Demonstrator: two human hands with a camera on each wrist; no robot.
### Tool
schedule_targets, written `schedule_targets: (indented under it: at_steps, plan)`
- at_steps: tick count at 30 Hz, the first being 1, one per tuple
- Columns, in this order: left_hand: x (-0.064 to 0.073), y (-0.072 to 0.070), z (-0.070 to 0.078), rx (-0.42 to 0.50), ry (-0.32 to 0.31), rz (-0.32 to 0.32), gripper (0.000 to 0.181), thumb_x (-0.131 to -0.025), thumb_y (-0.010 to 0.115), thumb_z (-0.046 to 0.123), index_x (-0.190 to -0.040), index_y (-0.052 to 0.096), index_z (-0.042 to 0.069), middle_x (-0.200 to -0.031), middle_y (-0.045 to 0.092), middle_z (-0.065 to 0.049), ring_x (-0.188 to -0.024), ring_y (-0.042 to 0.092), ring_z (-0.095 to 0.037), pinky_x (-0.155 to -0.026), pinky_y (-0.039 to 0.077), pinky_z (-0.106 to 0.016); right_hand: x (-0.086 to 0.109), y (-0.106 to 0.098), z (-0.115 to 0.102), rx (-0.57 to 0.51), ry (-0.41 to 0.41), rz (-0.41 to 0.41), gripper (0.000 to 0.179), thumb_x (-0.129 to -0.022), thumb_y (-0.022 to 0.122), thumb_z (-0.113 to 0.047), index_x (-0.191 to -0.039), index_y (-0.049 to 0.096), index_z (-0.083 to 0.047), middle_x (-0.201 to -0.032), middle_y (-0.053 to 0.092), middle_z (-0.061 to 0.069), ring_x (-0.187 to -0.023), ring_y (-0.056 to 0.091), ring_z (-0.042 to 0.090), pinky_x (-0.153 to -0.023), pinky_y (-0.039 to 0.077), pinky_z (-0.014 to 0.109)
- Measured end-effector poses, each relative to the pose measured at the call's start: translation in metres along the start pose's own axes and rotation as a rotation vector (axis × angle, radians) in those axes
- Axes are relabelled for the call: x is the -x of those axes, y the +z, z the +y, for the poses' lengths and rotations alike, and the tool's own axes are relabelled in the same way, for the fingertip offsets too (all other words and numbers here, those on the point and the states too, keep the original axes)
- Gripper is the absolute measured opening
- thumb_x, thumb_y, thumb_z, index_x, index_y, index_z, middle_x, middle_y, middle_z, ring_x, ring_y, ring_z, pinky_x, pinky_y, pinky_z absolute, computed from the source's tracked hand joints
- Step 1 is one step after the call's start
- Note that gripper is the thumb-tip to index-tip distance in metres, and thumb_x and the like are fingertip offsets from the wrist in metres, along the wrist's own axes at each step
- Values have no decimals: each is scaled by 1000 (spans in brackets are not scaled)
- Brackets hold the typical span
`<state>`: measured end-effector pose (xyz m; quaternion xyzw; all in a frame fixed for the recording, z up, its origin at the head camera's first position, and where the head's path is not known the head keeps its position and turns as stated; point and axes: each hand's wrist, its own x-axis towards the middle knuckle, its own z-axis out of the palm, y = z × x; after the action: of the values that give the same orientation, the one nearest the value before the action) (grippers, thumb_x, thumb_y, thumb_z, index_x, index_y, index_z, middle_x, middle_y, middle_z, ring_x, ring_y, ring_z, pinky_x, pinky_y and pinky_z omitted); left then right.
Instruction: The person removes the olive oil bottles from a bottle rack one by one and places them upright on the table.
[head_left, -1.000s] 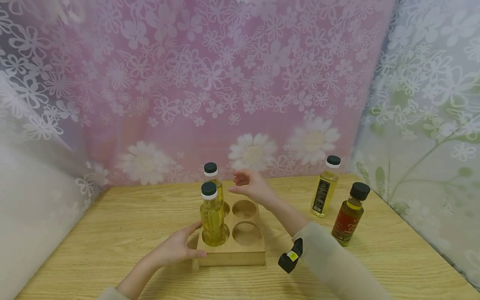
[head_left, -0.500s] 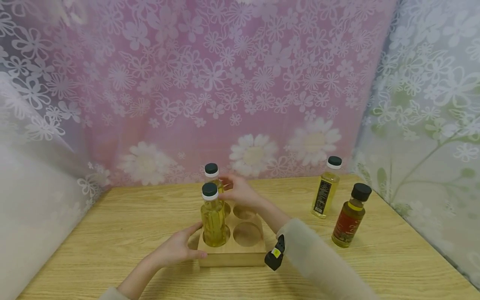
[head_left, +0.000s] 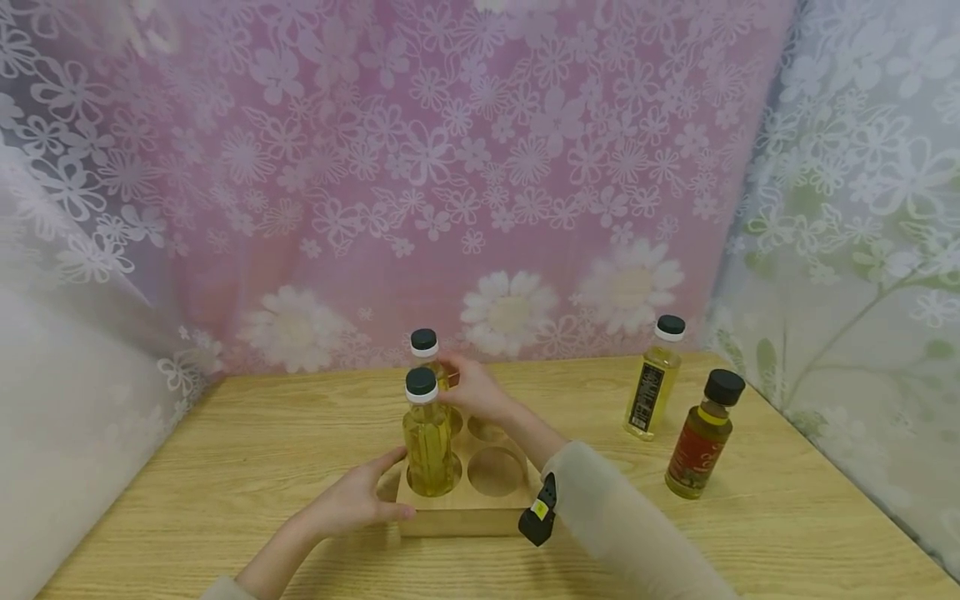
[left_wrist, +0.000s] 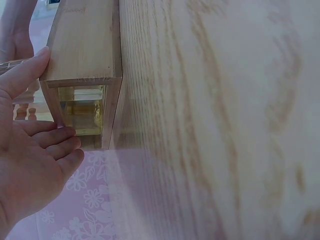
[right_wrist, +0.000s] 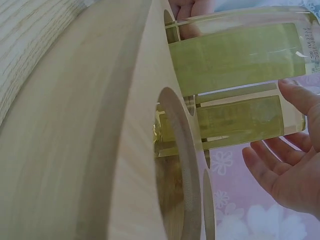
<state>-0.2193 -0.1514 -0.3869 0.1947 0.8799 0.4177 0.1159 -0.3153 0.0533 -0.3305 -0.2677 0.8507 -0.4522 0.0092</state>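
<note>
On a pale wood-grained table (head_left: pixel 172 483), both hands are at a wooden holder (head_left: pixel 465 523). Over the last second the right hand (head_left: pixel 476 390) has moved in from the right to reach the back bottle (right_wrist: pixel 240 117), so that bottle now seems to be the point of the work. Thumb and loosely bent fingers lie either side of it; whether they grip I cannot tell. The left hand (head_left: pixel 356 496) is unclenched, thumb at the holder's front edge, fingers along its open side. The back bottle and front bottle (head_left: pixel 429 450) both stand upright in the left holes; nothing shows in the right ones. Farther right, well apart from the holder, stand a dark-labelled bottle (head_left: pixel 651 392) and a red-labelled bottle (head_left: pixel 701 450). Behind hangs a pink flowered curtain (head_left: pixel 360 167), with a paler sheet (head_left: pixel 847 333) at the right
</note>
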Motion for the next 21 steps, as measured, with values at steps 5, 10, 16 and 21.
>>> schedule_targets:
  at_steps: [5, 10, 16, 21]
  plan:
    - [-1, 0, -1, -4, 0, -2, 93, -76, 75, 37, -143, 26, -5, -144, 31, -25, -129, 31, -44, -97, 30, -61, 0, 1, 1, 65, -1, 9, 54, -82, 69, -13, -132, 48, -8, -118, 57, 9, -103, 56, 25, -86, 48, 38]
    - [-1, 1, -1, -7, -1, -4, 93, -76, 75, 37, -143, 27, -5, -144, 31, -26, -129, 31, -44, -97, 30, -61, -1, 3, 5, 84, -8, 28, 53, -81, 69, -13, -130, 50, -9, -114, 58, 8, -98, 57, 23, -82, 49, 36]
    - [-1, 1, 1, -3, -3, -10, 93, -76, 75, 37, -143, 26, -5, -144, 31, -25, -129, 31, -44, -98, 30, -60, 1, 1, 9, 78, -23, 71, 54, -80, 71, -18, -129, 51, -8, -115, 58, 8, -98, 56, 24, -82, 48, 35]
    - [0, 1, 0, 1, -10, -7, 94, -77, 75, 37, -144, 25, -5, -144, 30, -25, -129, 30, -44, -98, 30, -61, 2, -9, 0, -13, -34, 111, 51, -82, 70, -20, -128, 51, -8, -117, 56, 8, -101, 54, 26, -83, 48, 38]
